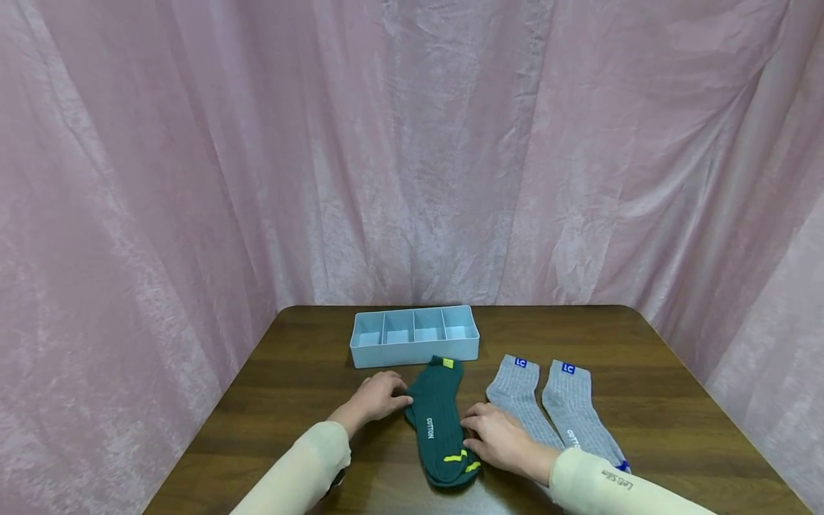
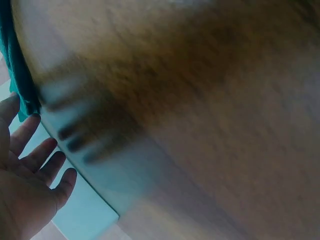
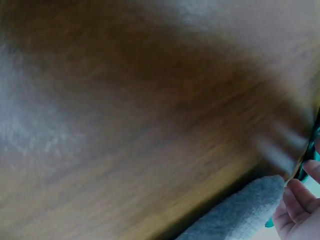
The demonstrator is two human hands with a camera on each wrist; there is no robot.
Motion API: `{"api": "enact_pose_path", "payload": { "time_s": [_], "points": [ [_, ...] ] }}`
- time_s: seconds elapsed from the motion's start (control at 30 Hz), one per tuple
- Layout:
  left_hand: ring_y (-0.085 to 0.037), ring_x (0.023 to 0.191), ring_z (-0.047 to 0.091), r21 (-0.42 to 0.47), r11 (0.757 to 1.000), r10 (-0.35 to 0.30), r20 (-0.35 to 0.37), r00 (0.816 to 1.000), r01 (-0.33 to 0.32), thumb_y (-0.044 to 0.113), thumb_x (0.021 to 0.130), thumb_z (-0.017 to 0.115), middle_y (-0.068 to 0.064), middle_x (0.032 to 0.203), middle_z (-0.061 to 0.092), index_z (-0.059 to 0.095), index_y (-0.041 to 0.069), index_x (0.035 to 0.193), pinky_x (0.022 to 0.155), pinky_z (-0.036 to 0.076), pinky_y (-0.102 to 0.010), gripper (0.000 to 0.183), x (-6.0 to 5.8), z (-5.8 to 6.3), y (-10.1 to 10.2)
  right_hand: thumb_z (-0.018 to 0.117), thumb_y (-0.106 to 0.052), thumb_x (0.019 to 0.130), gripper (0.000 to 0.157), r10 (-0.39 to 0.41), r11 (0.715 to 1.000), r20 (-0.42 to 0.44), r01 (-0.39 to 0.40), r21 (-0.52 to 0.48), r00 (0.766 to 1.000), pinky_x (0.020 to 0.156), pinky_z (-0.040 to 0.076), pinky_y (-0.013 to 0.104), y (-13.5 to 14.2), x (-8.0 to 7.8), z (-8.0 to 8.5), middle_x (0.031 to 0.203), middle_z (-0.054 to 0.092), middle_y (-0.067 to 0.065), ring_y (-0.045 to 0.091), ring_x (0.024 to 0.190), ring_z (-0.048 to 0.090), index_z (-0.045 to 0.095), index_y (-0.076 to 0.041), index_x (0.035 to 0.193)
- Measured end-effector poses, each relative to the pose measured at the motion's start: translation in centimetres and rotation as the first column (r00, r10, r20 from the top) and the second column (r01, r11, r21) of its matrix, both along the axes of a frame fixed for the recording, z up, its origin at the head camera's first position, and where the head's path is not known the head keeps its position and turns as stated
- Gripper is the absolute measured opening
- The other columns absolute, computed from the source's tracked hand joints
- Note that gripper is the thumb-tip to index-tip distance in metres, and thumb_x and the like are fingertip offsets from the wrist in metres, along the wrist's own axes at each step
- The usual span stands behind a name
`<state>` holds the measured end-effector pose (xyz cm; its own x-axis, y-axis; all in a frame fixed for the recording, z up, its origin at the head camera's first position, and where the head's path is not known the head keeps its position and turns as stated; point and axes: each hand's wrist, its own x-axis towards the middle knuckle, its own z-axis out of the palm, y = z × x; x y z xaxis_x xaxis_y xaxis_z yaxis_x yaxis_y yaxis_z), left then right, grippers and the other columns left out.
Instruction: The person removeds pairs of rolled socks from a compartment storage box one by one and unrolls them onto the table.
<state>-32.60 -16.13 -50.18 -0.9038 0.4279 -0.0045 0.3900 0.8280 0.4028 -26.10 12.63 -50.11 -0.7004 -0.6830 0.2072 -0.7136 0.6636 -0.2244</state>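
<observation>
A pair of dark green socks [image 1: 438, 422] lies stacked on the table, one nearly covering the other, with yellow marks at the toe and cuff and the word COTTON on top. At their left edge, by the heel, my left hand [image 1: 375, 398] touches the fabric with thumb and fingertips; the left wrist view shows this hand [image 2: 37, 170] with its fingers spread and relaxed. My right hand [image 1: 498, 436] rests at the right edge near the toes, fingers loosely bent against the green fabric. Just beyond it, two grey ribbed socks [image 1: 582, 411] lie side by side, partly hidden by the right arm.
A light blue box [image 1: 415, 352] with several compartments stands behind the green socks, near the table's back. Brown wood table [image 1: 277, 400] surrounds everything. A pink curtain [image 1: 412, 157] hangs behind and along both sides.
</observation>
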Motion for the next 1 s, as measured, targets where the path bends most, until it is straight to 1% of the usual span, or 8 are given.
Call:
{"api": "enact_pose_path", "payload": {
  "time_s": [0.1, 0.23, 0.33, 0.4, 0.63, 0.7, 0.8, 1.0],
  "points": [
    [-0.034, 0.121, 0.054, -0.001, 1.000, -0.006, -0.022, 1.000, 0.006, 0.031, 0.096, 0.066, -0.013, 0.125, 0.062, 0.074, 0.008, 0.109, 0.101, 0.040, -0.056, 0.027, -0.03, -0.17, 0.08, 0.074, -0.022, 0.090, 0.027, 0.000, 0.999, 0.007, 0.001, -0.034, 1.000, 0.083, 0.053, 0.041, 0.12, 0.03, -0.17, 0.111, 0.064, 0.008, 0.025, 0.101, 0.061, 0.074, -0.005, 0.110],
    [-0.030, 0.112, 0.058, 0.011, 1.000, -0.003, -0.049, 0.999, 0.004, 0.028, 0.095, 0.068, -0.009, 0.114, 0.065, 0.073, 0.008, 0.104, 0.096, 0.044, -0.052, 0.022, -0.17, -0.38, 0.25, 0.074, -0.022, 0.090, 0.030, -0.013, 0.998, 0.029, 0.014, -0.061, 1.000, 0.083, 0.052, 0.041, 0.27, 0.04, -0.47, 0.113, 0.063, 0.007, 0.023, 0.102, 0.060, 0.073, -0.006, 0.115],
    [-0.026, 0.106, 0.060, 0.017, 1.000, 0.001, -0.065, 0.998, 0.000, 0.026, 0.094, 0.070, -0.005, 0.107, 0.066, 0.073, 0.010, 0.101, 0.093, 0.047, -0.049, 0.018, -0.34, -0.56, 0.37, 0.073, -0.023, 0.090, 0.031, -0.020, 0.998, 0.035, 0.023, -0.064, 0.999, 0.084, 0.052, 0.041, 0.29, 0.02, -0.63, 0.115, 0.063, 0.007, 0.023, 0.103, 0.060, 0.072, -0.008, 0.117],
    [-0.024, 0.104, 0.060, 0.023, 1.000, 0.005, -0.073, 0.997, -0.003, 0.025, 0.093, 0.070, -0.004, 0.105, 0.066, 0.072, 0.010, 0.099, 0.092, 0.048, -0.046, 0.016, -0.41, -0.63, 0.45, 0.073, -0.023, 0.090, 0.031, -0.019, 0.998, 0.026, 0.020, -0.061, 0.999, 0.084, 0.052, 0.042, 0.30, 0.02, -0.67, 0.115, 0.063, 0.007, 0.024, 0.103, 0.060, 0.072, -0.010, 0.118],
    [-0.020, 0.095, 0.058, 0.062, 0.998, 0.013, -0.095, 0.995, -0.008, 0.020, 0.093, 0.071, 0.000, 0.099, 0.062, 0.068, 0.013, 0.089, 0.087, 0.049, -0.042, 0.009, -0.47, -0.70, 0.72, 0.072, -0.023, 0.091, 0.024, 0.018, 0.999, -0.008, -0.019, -0.031, 1.000, 0.085, 0.051, 0.042, 0.40, 0.07, -0.45, 0.115, 0.064, 0.011, 0.026, 0.103, 0.060, 0.076, -0.009, 0.111],
    [-0.019, 0.093, 0.057, 0.072, 0.997, 0.020, -0.090, 0.996, -0.013, 0.019, 0.093, 0.071, 0.001, 0.098, 0.061, 0.067, 0.014, 0.087, 0.086, 0.049, -0.041, 0.009, -0.49, -0.69, 0.79, 0.071, -0.023, 0.092, 0.024, 0.025, 0.999, -0.018, -0.026, -0.023, 1.000, 0.086, 0.051, 0.042, 0.39, 0.07, -0.42, 0.115, 0.064, 0.011, 0.026, 0.104, 0.060, 0.076, -0.009, 0.111],
    [-0.018, 0.090, 0.056, 0.105, 0.994, 0.035, -0.058, 0.998, -0.029, 0.017, 0.094, 0.070, 0.001, 0.096, 0.060, 0.067, 0.013, 0.085, 0.083, 0.049, -0.040, 0.010, -0.49, -0.46, 0.79, 0.072, -0.022, 0.091, 0.024, 0.035, 0.999, -0.027, -0.036, -0.023, 0.999, 0.085, 0.051, 0.042, 0.41, 0.09, -0.40, 0.115, 0.064, 0.012, 0.027, 0.103, 0.060, 0.076, -0.009, 0.111],
    [-0.018, 0.083, 0.051, 0.190, 0.979, 0.069, 0.058, 0.996, -0.079, 0.016, 0.096, 0.066, 0.000, 0.090, 0.055, 0.066, 0.014, 0.081, 0.072, 0.046, -0.035, 0.014, -0.38, 0.26, 0.21, 0.071, -0.024, 0.092, 0.026, 0.032, 0.999, -0.006, -0.032, -0.008, 0.999, 0.086, 0.051, 0.041, 0.46, 0.04, -0.40, 0.117, 0.064, 0.010, 0.026, 0.105, 0.059, 0.076, -0.009, 0.113]
  ]
}}
